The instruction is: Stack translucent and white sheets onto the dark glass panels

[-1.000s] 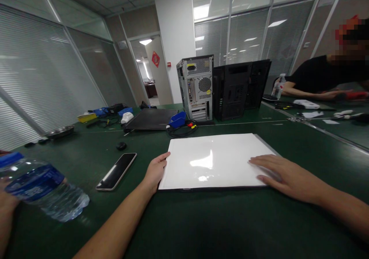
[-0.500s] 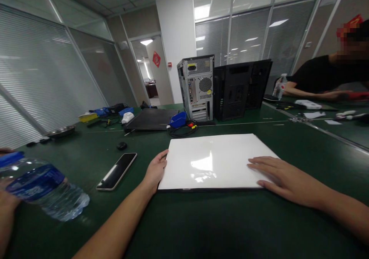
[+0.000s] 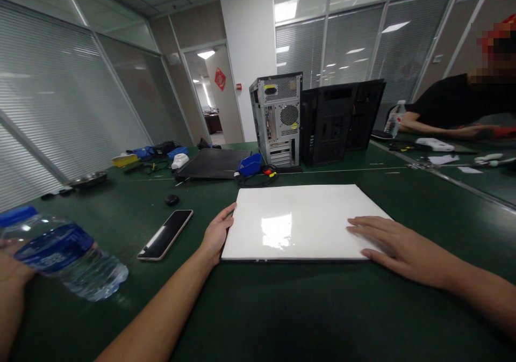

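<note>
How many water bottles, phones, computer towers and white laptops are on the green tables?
Water bottles: 2, one near, one far
Phones: 1
Computer towers: 2, silver-backed, black
White laptops: 1, left hand at its edge, right hand flat on it
Total: 6

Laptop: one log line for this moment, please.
laptop closed, flat on table | left hand at left edge | right hand flat on lid
</note>
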Demonstrator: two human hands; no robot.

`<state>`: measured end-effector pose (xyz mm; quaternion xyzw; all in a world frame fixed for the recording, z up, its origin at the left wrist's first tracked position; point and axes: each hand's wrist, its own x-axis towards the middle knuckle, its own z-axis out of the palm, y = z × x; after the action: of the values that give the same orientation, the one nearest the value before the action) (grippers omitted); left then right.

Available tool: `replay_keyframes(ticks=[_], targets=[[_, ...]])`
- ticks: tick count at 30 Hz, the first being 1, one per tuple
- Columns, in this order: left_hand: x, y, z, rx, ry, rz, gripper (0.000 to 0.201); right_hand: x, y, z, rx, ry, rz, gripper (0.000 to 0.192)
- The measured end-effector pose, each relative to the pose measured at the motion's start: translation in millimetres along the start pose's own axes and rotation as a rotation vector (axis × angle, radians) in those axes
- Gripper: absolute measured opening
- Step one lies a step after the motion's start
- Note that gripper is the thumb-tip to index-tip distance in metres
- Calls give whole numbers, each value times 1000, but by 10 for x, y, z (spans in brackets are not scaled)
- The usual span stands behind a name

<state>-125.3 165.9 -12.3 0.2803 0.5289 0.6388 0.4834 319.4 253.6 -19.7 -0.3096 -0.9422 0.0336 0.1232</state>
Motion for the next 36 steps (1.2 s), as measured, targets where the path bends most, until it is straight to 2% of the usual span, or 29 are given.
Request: replay_keyframes(ticks=[6,10,14,23,36], targets=[[-20,12,-10,-19,8,39,52,-5,-36,-42,-16,19,-107,62],[-20,6,-22,-39,-13,74,51,37,-196,-93,-117,72,-230,67],[-41,20,-12,-21,0,58,51,111,-373,-82,-149,59,-307,70],[-45,24,11,30,55,36,47,137,-412,-22,-119,51,-253,60],[-6,-21,5,28,76,52,47,150,-438,-39,-153,31,-232,57]])
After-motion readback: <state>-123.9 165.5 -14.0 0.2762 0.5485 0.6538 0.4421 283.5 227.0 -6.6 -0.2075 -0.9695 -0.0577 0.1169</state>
